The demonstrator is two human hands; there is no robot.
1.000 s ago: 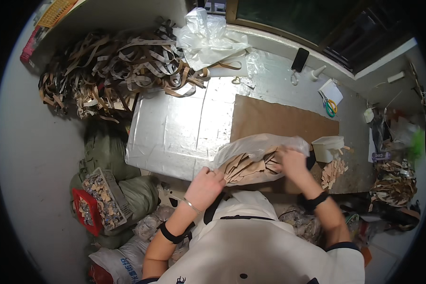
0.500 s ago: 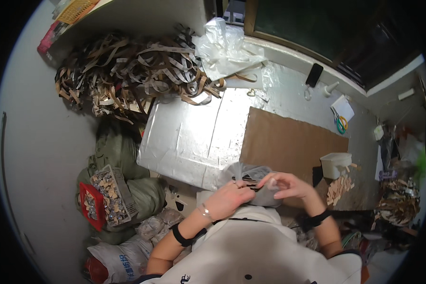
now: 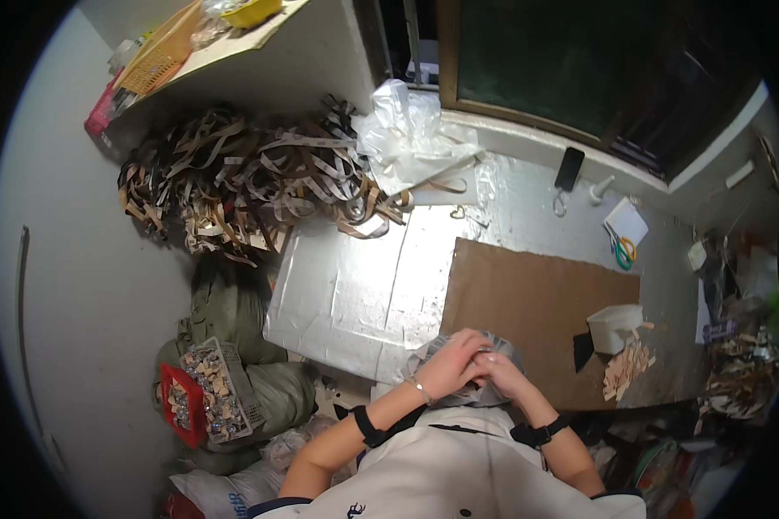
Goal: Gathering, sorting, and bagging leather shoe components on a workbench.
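A grey see-through plastic bag (image 3: pixel 496 346) rests bunched at the table's near edge, against my front. Both hands meet over it. My left hand (image 3: pixel 452 362) lies across the top of the bag with curled fingers, which seem to grip its plastic. From the other side, my right hand (image 3: pixel 505 375) brings its bent fingers up against the left ones. Whatever sits between the fingertips is covered by the hands. A small dark patch shows below them, too hidden to name.
A brown sheet (image 3: pixel 528 290) covers part of the silver table (image 3: pixel 355 285). On it stand a white tub (image 3: pixel 615 329), a black piece (image 3: pixel 583 353) and tan scraps (image 3: pixel 628 368). Scissors (image 3: pixel 621 249) and a phone (image 3: pixel 569 169) lie farther back. Tangled straps (image 3: pixel 260 173) fill the far left.
My hands have come together over the bag, the right moving left toward the left hand. Dark pieces seen between them earlier are now mostly covered. The whole view has shifted as my head tilted.
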